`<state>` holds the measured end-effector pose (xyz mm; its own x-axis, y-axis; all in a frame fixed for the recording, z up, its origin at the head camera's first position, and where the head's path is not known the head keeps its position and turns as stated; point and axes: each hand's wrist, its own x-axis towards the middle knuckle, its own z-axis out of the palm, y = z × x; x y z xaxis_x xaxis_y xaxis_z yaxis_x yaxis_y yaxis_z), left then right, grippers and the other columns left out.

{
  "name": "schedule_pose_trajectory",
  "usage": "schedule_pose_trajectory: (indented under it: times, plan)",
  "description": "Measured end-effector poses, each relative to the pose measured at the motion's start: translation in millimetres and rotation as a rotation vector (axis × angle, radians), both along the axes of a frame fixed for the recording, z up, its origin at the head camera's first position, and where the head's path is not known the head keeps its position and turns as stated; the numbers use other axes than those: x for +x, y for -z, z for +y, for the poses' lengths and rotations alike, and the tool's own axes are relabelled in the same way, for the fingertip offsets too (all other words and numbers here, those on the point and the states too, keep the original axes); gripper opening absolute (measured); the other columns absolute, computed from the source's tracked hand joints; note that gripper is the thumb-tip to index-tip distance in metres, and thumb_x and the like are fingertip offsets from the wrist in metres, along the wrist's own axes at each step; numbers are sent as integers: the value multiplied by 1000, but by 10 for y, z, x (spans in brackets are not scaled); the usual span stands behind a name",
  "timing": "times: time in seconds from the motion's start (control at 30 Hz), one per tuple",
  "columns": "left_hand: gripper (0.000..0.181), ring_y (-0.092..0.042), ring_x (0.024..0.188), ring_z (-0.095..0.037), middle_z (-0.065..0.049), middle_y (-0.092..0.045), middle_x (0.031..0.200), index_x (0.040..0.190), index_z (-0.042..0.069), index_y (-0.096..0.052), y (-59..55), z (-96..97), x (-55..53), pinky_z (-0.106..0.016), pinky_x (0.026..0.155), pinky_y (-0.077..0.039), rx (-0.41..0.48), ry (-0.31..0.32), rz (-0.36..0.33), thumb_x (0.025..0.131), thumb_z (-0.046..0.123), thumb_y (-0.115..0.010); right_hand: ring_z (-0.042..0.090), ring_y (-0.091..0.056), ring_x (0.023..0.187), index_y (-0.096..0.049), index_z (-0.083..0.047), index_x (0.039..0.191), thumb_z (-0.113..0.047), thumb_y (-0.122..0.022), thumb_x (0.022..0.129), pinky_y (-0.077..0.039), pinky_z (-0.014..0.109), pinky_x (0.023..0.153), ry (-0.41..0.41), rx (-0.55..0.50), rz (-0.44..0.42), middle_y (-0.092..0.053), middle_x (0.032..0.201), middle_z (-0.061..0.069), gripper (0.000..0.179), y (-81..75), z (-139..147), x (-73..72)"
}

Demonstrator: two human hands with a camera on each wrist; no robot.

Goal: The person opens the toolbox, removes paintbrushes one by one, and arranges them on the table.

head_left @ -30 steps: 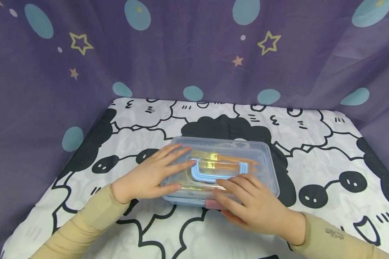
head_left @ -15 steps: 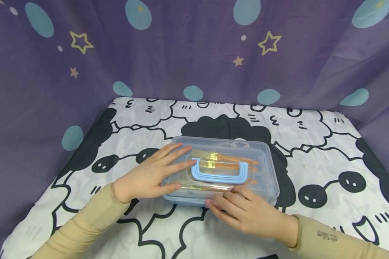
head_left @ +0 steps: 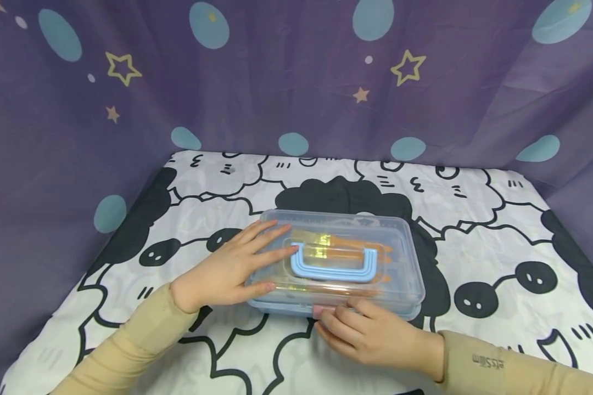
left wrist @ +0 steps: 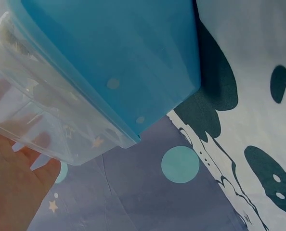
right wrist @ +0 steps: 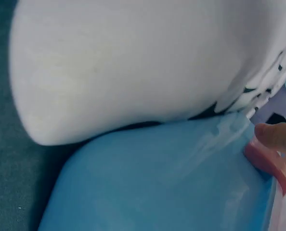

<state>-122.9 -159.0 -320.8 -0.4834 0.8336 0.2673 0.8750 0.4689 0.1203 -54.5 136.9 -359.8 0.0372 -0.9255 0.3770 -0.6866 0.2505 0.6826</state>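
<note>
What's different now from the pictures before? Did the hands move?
The right hand moved. Its fingers let go of the blue handle and came down toward the person, to the pink latch on the front. Now you can see the whole handle. The left hand stayed spread on the lid, and the box stayed put.

Right hand (head_left: 368,336): drawn back in head view since 1.0 s ago; fingertips (head_left: 328,318) off lid (head_left: 400,241), now curled at pink latch (head_left: 319,311) on near side of box (head_left: 286,309). Blue handle (head_left: 333,272), part-covered by those fingers then, now beyond them. Latch, mostly hidden 0.5 s ago, shows more beside fingertips.
</note>
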Motion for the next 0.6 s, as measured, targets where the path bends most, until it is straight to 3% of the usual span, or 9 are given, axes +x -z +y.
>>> schedule_pose_trajectory:
  times: [0.6]
  plan:
    - [62, -20, 143, -31, -9, -26, 155, 147, 23, -38, 8, 4, 8, -48, 115, -18, 4, -11, 9, 90, 37, -60, 12, -55, 91, -58, -10, 118, -14, -33, 100, -44, 25, 77, 94, -35, 14, -62, 114, 1, 31, 133, -72, 22]
